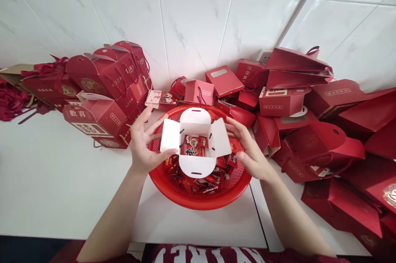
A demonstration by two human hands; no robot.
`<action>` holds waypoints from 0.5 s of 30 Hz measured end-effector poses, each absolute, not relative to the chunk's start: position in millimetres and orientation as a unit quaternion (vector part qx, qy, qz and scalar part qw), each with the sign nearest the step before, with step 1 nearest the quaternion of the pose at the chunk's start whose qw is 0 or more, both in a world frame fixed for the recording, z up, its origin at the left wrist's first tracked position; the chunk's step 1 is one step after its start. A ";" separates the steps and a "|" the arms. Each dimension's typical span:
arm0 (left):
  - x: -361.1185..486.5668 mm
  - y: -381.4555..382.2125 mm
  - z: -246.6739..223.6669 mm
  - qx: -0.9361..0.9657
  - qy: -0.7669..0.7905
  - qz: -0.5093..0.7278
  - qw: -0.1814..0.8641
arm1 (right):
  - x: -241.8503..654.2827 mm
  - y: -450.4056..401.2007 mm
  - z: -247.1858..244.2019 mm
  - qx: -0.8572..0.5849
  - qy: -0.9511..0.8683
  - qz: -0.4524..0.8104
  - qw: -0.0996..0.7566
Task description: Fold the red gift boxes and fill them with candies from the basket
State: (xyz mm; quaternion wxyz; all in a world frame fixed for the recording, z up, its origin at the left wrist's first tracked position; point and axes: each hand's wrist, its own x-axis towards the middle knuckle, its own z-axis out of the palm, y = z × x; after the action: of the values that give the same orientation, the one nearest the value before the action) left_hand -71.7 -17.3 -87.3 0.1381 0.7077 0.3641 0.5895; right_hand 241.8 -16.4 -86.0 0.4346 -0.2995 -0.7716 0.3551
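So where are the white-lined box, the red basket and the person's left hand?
White-lined box (198, 164), head view: near flap.
Red basket (201, 203), head view: near rim.
Left hand (142, 149), head view: middle.

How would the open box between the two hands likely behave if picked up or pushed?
The open box is probably light, since its walls look like thin card. Its splayed flaps would likely bend under a push. The packets inside look loose, so they may slide if it tips.
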 end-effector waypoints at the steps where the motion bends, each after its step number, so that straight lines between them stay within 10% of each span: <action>1: -68.7 -20.6 -85.9 0.688 0.394 0.597 0.125 | 241.5 -16.4 -82.8 -0.281 -0.786 0.361 0.416; 15: -71.5 -19.1 -92.6 0.824 0.252 0.440 0.252 | 221.2 -16.3 -66.9 -0.275 -0.913 0.144 0.263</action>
State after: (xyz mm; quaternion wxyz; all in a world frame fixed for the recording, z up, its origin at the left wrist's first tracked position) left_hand -71.5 -19.1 -92.6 0.2521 0.8240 0.2520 0.4404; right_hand 221.2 -16.3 -66.9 0.2627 -0.2755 -0.9134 0.1440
